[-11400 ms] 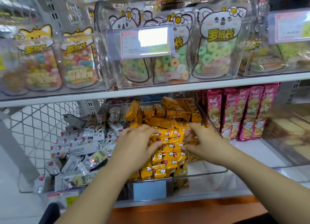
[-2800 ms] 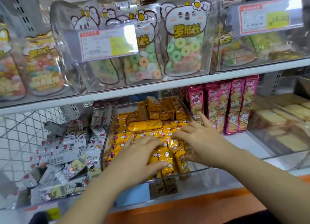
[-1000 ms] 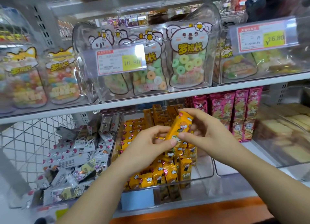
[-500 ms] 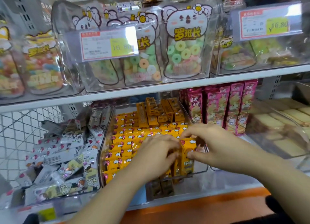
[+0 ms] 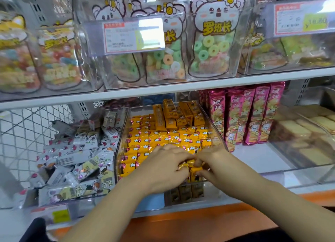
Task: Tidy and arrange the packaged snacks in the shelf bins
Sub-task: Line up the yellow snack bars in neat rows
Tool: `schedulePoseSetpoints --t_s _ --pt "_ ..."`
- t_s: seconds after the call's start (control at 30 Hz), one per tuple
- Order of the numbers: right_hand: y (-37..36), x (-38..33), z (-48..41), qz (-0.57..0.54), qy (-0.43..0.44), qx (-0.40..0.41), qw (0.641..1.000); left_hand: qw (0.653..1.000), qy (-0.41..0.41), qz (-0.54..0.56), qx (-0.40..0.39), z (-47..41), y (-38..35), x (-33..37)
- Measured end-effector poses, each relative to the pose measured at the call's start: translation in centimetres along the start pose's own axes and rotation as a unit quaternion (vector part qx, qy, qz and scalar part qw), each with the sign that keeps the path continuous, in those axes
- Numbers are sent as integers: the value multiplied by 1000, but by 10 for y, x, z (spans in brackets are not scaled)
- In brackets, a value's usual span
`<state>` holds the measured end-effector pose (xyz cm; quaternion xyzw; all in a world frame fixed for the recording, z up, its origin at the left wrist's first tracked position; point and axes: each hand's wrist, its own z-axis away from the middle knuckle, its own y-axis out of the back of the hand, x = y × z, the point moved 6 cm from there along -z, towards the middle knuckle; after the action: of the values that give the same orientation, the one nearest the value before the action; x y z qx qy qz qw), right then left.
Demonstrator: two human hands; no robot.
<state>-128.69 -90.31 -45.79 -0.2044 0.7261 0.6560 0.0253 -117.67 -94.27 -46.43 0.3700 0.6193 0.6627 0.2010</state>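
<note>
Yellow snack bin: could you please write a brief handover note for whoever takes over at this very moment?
Hands: the left hand rests on packs at the front of the bin, fingers bent; whether it grips is unclear. The right hand pinches a yellow pack there.
Things: yellow rows fill the middle of the bin, taller packs stand at its back, and white packs lie jumbled in the bin to the left.
Done: the yellow rows look neat.
Left: seat the held pack at the front, then probably straighten the white packs.
</note>
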Motion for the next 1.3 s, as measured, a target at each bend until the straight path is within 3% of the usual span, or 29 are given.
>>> schedulePoseSetpoints --t_s 0.23,0.37,0.8,1.0,1.17,1.3 --pt "-10 -5 8 57 -35 -26 997 1000 8 -9 12 6 1 -6" --pt "-16 4 7 -10 -94 -45 995 999 31 -17 30 8 0 -8" --pt "-14 9 2 -137 -109 -57 983 998 42 -47 1 4 -8 -5" --pt "-21 3 1 -76 -108 -72 989 998 45 -49 -7 5 -9 -4" --pt "7 -1 -3 -26 -23 -42 999 998 43 -31 32 9 -2 -3" --pt "39 10 -8 -68 -5 38 997 989 53 23 134 7 18 -7"
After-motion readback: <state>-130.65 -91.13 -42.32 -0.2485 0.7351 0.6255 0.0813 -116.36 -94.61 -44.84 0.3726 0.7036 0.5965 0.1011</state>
